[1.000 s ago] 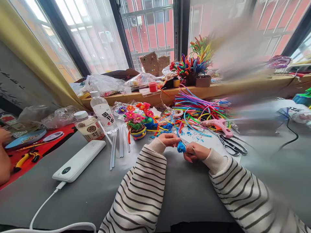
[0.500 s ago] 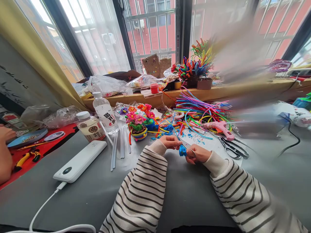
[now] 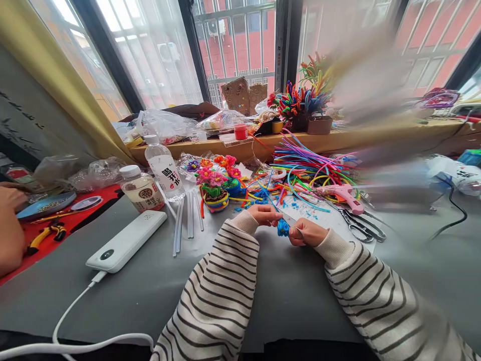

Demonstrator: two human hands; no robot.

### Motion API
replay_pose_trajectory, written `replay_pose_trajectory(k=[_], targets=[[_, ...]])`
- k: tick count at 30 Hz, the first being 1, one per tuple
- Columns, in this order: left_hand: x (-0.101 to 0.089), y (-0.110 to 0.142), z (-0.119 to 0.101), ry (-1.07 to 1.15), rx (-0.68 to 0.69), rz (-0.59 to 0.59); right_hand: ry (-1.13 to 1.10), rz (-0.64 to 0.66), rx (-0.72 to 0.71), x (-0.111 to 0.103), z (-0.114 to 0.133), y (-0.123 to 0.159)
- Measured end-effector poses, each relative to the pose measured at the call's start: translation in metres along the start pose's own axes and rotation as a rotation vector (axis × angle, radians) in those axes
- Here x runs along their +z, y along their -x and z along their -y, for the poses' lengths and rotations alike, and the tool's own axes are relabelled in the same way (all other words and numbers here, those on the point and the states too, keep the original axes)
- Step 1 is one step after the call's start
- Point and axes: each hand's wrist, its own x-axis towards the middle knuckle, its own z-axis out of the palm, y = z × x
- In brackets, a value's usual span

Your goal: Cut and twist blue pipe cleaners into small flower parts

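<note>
Fingers pinched together, my left hand (image 3: 264, 214) holds a small blue pipe-cleaner flower (image 3: 283, 228), which hangs just below the fingertips. A thin blue stem appears to rise past those fingers towards the back. Closed around a slim pair of metal scissors (image 3: 288, 219), my right hand (image 3: 308, 232) is right beside the flower. The blade points up and left towards the left fingertips; the handles are mostly hidden in the hand. Whether the blade touches the flower is too small to tell.
Behind my hands lie blue scraps on white paper (image 3: 319, 216), loose pipe cleaners (image 3: 300, 159), a pink glue gun (image 3: 347, 196) and black scissors (image 3: 363, 228). Potted pipe-cleaner flowers (image 3: 213, 193), bottles (image 3: 165, 168) and a power bank (image 3: 126, 241) stand left. Another person's arm (image 3: 9, 230) is far left.
The view has shifted slightly. My left fingers look a little straighter, and the flower has turned slightly between my hands. Both hands keep their hold.
</note>
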Motion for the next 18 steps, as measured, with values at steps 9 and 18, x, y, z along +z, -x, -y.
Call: replay_pose_trajectory(k=[9, 18], targets=[[-0.0002, -0.0002, -0.0006, -0.011, 0.033, -0.004, -0.027, -0.040, -0.006, 0.0015, 0.0057, -0.0003], [0.0017, -0.0006, -0.0030, -0.041, 0.090, 0.070, -0.318, -0.371, 0.004, -0.0030, 0.0064, -0.0014]])
